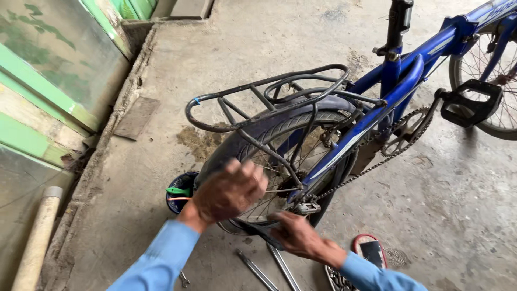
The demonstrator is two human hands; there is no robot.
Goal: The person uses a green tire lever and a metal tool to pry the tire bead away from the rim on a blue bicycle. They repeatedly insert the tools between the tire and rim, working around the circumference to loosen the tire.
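A blue bicycle (401, 81) stands on the concrete floor, its rear wheel (285, 140) under a black carrier rack (258, 91). My left hand (229, 191) is blurred, its back towards me, with bent fingers over the lower rear tyre. Whether it grips the tyre is unclear. My right hand (299, 234) is low by the wheel's axle (307, 206), closed around a dark flat bar (257, 230) that juts left beneath the wheel. Both sleeves are light blue.
Two metal rods (269, 268) lie on the floor below my hands. A small dark round tub (180, 191) with a green item sits left of the wheel. A red sandal (370, 250), the chain (371, 161), a pedal (471, 102), a pale pipe (35, 242) and a green wall (48, 70) are nearby.
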